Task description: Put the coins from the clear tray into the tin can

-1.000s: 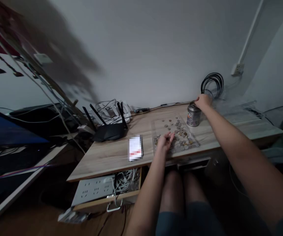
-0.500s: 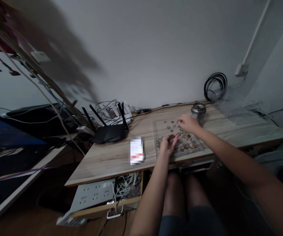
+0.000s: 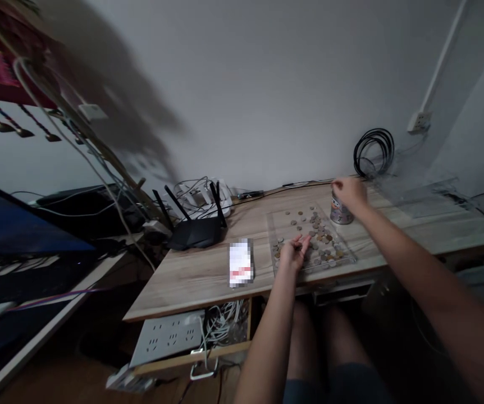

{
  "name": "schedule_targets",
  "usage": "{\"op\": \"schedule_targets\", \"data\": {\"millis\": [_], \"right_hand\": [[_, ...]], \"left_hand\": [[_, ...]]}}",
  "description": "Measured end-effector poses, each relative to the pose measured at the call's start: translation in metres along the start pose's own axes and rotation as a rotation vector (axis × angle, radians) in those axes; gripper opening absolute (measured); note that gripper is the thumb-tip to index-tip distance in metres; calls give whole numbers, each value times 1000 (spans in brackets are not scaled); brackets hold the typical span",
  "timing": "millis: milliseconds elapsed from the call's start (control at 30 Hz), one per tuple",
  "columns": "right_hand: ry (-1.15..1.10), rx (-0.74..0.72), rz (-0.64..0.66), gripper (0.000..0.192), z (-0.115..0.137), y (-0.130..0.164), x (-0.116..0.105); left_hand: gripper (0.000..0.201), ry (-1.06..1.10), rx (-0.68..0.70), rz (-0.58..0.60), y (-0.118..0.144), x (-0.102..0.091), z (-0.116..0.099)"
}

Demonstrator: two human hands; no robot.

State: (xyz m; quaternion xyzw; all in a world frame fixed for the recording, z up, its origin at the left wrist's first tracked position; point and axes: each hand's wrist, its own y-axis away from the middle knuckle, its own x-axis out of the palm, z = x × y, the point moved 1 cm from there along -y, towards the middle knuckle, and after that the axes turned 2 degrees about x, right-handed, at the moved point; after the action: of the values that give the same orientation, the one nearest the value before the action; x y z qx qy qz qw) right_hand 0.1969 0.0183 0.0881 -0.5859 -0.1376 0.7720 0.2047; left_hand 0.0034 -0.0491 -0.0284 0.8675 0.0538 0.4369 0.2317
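A clear plastic tray point(image 3: 272, 235) lies on the wooden desk with several loose coins point(image 3: 318, 229) spread over it. My left hand point(image 3: 293, 253) is above the tray's front left part, palm turned up and fingers curled around coins. Behind the tray's right side stands a printed metal can point(image 3: 341, 214). My right hand point(image 3: 351, 193) is over the can's top, thumb and fingers pinched together, and hides most of its lid. Whatever is in that pinch is too small to make out.
A pixelated white packet point(image 3: 241, 262) lies left of the tray. Behind it stand a black router point(image 3: 195, 231) and white cabled devices. A black cable coil point(image 3: 373, 151) leans on the wall. Below the desk, an open drawer point(image 3: 191, 359) holds a power strip point(image 3: 168, 336) and cables.
My right hand has moved from over the coins to the can's top. My left hand stays over the tray, its fingers more curled. The view has shifted slightly left.
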Motion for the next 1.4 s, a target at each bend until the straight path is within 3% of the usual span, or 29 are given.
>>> {"op": "schedule_targets", "data": {"millis": [67, 133, 267, 367, 467, 567, 600, 700, 767, 867, 967, 1067, 1167, 1233, 1300, 1400], "right_hand": [[60, 144, -17, 31, -22, -29, -6], [109, 231, 45, 27, -36, -47, -3], [161, 255, 129, 26, -38, -58, 12], [207, 252, 149, 30, -33, -58, 10], [213, 155, 55, 36, -21, -42, 0], [90, -111, -19, 34, 8, 0, -1], [30, -208, 45, 33, 20, 18, 3], [-136, -446, 419, 28, 51, 71, 29], [-260, -466, 568, 31, 62, 92, 48], [-485, -386, 677, 33, 66, 99, 70], [-586, -318, 640, 25, 60, 83, 77], [-526, -239, 396, 21, 40, 47, 60], [-374, -74, 96, 25, 3, -2, 31], [-208, 50, -8, 26, -24, -32, 16], [-43, 136, 6, 28, -45, -53, 10], [119, 186, 150, 29, -58, -66, 13]], "left_hand": [[38, -38, 24, 4, 0, 0, 0], [35, -82, 43, 11, 1, 1, 1], [26, -140, 60, 52, 6, 3, 2], [18, -183, 62, 82, 8, 4, 2], [21, -223, 77, 78, 7, 3, 1], [24, -216, 85, 71, 3, 1, 1], [23, -215, 81, 70, 2, 0, 1], [18, -232, 77, 35, -1, -2, 4], [19, -241, 100, -2, -1, -2, 5], [23, -249, 129, 8, 1, -1, 4], [26, -262, 55, 85, 4, 1, 3], [24, -244, -12, 161, 5, 1, 2], [22, -178, 34, 132, 4, -2, 1], [19, -123, 62, 98, 1, -4, 1], [17, -81, 62, 67, -1, -5, 1], [15, -52, 54, 27, -2, -4, 1]]}}
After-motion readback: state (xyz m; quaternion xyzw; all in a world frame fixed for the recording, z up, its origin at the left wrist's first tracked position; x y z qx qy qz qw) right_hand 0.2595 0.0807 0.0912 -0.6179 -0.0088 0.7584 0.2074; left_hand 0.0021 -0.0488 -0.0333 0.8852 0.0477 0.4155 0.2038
